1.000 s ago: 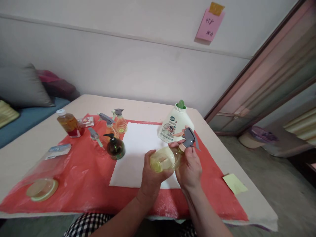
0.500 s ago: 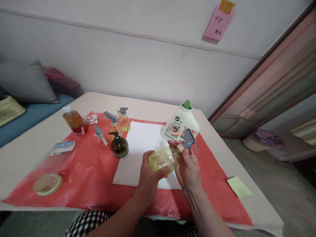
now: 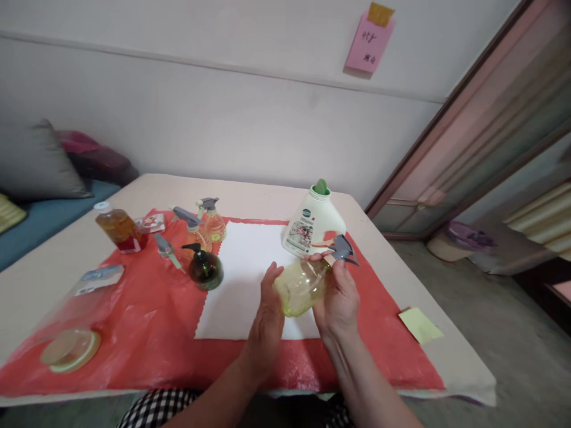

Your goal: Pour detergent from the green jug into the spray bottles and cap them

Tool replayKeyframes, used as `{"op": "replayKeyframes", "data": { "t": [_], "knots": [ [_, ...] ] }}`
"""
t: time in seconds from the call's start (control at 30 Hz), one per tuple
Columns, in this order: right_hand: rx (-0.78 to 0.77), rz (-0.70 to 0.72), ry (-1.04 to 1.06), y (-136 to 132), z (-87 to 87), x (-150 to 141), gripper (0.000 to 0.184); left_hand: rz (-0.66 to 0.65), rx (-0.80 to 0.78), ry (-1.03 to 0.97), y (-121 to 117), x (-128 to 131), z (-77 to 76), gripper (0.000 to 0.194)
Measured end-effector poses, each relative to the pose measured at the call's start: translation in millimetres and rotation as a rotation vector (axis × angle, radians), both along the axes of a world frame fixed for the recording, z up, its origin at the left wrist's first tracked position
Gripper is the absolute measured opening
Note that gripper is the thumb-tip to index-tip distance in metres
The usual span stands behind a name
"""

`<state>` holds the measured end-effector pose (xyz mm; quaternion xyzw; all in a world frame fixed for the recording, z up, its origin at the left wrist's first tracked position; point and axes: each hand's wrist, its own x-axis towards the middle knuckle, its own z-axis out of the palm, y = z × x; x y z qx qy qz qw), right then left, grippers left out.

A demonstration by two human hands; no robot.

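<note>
Grasping a yellow spray bottle [image 3: 300,290], the right hand [image 3: 341,300] has curled fingers; the left hand [image 3: 266,321] lays straightened fingers against its base. Handwriting on the far pink note [image 3: 369,46] is unclear.

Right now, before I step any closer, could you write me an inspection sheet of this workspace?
Surface: pale-topped table, with a red sheet and a white sheet lying on it.
Job's things: yellow spray bottle, held tilted, its gray spray head toward the right.
Clutter: dark pump bottle and amber bottle on the left; white jug toward the back; yellow note near the right edge.
Fingers: right hand grips the bottle's neck; left hand is at its base, grip unclear.
Cables: nothing seen.
Surroundings: gray cushion at left, pink note on the wall, bin on the floor at right.
</note>
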<state>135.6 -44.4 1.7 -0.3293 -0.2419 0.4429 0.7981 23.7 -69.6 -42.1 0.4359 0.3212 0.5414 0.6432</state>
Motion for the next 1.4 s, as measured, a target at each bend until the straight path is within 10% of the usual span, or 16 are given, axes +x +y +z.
{"op": "replayKeyframes", "data": {
  "t": [0.13, 0.3, 0.57, 0.7, 0.9, 1.03, 1.23, 1.4],
  "knots": [
    [-0.002, -0.024, -0.015, 1, 3.3, 6, 0.018, -0.189, -0.168, -0.281, 13, -6, 11.4, 0.063],
    [-0.001, 0.027, -0.015, 2, 3.9, 11, 0.018, -0.528, -0.348, -0.120, 15, -20, 15.9, 0.073],
    [-0.034, -0.018, 0.050, 3, 1.1, -8, 0.021, 0.174, 0.296, 0.299, 6, 1, -29.2, 0.082],
    [-0.033, -0.014, 0.073, 2, 1.5, 2, 0.021, -0.024, 0.297, 0.266, 2, -2, -18.8, 0.089],
    [0.004, -0.008, 0.054, 0, 8.1, 12, 0.021, -0.353, -0.234, -0.172, 6, -13, 9.7, 0.067],
    [-0.015, 0.003, 0.014, 1, 8.0, 11, 0.021, -0.490, -0.288, -0.116, 11, -18, 9.8, 0.064],
    [0.003, 0.017, -0.078, -1, 13.2, 3, 0.024, -0.167, -0.029, -0.119, 1, -9, 2.5, 0.089],
    [0.063, 0.043, -0.101, -4, 13.9, 4, 0.021, -0.176, -0.029, -0.127, 2, -4, 0.7, 0.095]
  ]
}}
